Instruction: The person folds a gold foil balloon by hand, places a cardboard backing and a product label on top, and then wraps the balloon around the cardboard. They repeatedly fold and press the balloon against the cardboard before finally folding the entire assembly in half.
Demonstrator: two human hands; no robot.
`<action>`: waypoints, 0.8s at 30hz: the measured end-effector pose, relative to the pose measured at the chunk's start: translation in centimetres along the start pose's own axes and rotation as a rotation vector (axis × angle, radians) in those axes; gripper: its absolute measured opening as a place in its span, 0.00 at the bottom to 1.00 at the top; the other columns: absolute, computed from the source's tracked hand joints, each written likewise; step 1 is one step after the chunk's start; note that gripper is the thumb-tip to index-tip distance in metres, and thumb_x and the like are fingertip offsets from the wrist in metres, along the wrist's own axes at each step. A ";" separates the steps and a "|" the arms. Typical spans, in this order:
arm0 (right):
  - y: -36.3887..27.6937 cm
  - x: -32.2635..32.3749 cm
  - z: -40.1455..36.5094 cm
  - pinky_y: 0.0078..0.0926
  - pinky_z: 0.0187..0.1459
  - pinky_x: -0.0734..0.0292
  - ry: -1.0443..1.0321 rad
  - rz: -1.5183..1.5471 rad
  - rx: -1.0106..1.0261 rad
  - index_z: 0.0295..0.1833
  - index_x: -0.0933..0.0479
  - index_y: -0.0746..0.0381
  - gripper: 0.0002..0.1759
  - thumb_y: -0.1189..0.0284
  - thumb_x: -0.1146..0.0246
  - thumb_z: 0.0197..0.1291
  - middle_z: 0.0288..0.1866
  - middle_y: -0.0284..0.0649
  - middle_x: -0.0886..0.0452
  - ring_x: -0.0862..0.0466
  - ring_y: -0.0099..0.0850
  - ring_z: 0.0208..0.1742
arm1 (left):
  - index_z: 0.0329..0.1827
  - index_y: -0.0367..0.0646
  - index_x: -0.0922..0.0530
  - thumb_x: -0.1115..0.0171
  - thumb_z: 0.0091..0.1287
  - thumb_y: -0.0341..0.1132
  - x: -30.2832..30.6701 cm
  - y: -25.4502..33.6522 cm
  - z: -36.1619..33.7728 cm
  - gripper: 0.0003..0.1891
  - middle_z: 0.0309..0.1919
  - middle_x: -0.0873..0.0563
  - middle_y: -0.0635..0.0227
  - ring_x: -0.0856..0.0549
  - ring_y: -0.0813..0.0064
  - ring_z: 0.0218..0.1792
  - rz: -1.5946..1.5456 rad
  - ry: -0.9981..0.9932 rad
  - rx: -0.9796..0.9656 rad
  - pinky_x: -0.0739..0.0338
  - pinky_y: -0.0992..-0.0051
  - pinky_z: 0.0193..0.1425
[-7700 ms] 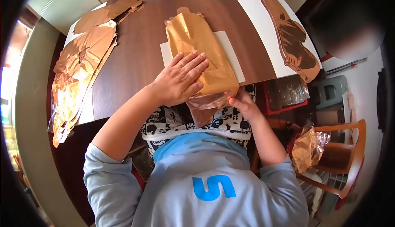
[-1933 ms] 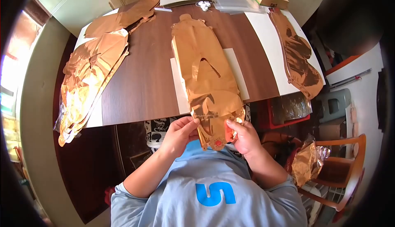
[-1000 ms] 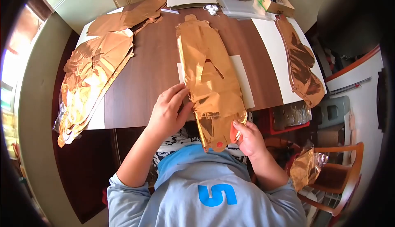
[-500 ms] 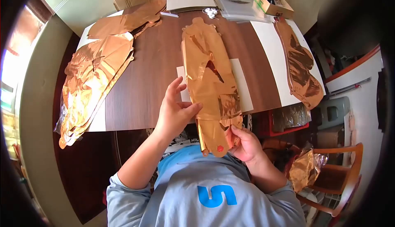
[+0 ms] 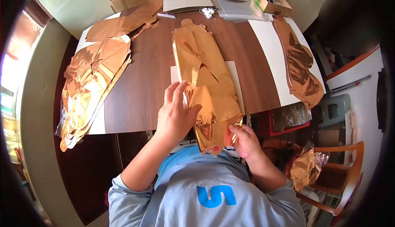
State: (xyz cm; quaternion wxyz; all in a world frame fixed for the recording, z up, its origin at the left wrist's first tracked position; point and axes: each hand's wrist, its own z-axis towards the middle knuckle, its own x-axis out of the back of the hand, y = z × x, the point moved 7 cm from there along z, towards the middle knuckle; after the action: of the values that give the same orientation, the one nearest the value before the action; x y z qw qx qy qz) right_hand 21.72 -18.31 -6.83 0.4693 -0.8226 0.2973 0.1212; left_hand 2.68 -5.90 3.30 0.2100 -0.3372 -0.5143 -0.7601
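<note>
Seemingly mid-straightening, the long gold foil sheet (image 5: 218, 97) overhangs the brown wooden worktop (image 5: 144, 72), right hand (image 5: 247, 141) pinching its near corner, left hand (image 5: 173, 118) half-open against its side; even tension seems needed.

A large blue number 5 (image 5: 217, 196) lies on its side across the front of the light blue shirt (image 5: 177, 186), at the bottom centre of the frame. Just above it, the black-and-white patterned cloth (image 5: 194, 140) shows the letters "MI"; what follows is too small or covered to read surely.
</note>
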 end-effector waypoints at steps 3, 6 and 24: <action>0.1 0.2 0.2 0.20 0.29 0.30 -0.003 -0.009 -0.003 0.40 0.20 0.61 0.09 0.67 0.35 0.70 0.30 0.33 0.18 0.21 0.21 0.28 | 0.60 0.42 0.22 0.28 0.62 0.39 0.4 0.0 0.2 0.24 0.59 0.20 0.55 0.17 0.51 0.54 0.114 0.030 -0.123 0.20 0.59 0.55; 0.2 0.5 0.2 0.19 0.30 0.30 0.002 -0.015 -0.013 0.40 0.20 0.60 0.09 0.66 0.35 0.69 0.31 0.31 0.19 0.22 0.20 0.29 | 0.59 0.43 0.21 0.32 0.65 0.36 0.8 1.1 0.0 0.20 0.62 0.21 0.55 0.23 0.46 0.63 0.305 0.053 -0.373 0.26 0.54 0.64; 1.8 -0.3 -1.3 0.24 0.32 0.29 0.020 -0.066 -0.043 0.44 0.21 0.63 0.10 0.66 0.37 0.72 0.31 0.31 0.22 0.23 0.22 0.28 | 0.65 0.39 0.23 0.33 0.66 0.37 1.3 0.1 0.5 0.25 0.66 0.23 0.51 0.25 0.46 0.68 0.209 -0.101 -0.493 0.34 0.49 0.73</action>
State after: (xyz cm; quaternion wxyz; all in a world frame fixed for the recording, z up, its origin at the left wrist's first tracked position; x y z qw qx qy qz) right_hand 20.32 -19.99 -7.23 0.4521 -0.8431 0.2720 0.1038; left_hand 2.04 -5.40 4.44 0.1729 -0.4671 -0.2858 -0.8187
